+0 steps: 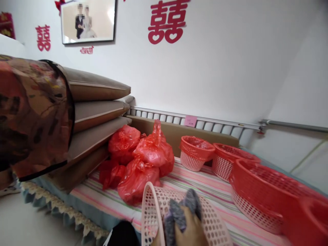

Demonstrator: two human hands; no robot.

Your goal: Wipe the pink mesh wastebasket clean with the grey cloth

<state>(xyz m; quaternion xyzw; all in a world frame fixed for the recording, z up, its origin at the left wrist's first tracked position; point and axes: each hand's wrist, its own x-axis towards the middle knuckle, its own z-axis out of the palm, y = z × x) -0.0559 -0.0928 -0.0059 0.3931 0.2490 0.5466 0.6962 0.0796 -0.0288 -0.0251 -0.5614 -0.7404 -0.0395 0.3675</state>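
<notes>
Beside or over the perforated pink basket (214, 218), our right hand (192, 230) curls closed around the grey cloth (177, 213), likely light, soft and best pinched by its folds, while our left hand (155, 240) touches the basket's rim, its closure unclear.

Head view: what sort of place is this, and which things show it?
Probably a home bedroom: there is what looks like a bed with a frilled edge, plus a framed photo.

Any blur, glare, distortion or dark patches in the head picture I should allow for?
Head view: right hand and grey cloth smeared, probably by motion; small bright glints on the red bags; red-lined basket at the right edge soft, seemingly stretched by the lens; upper right corner dim.
</notes>
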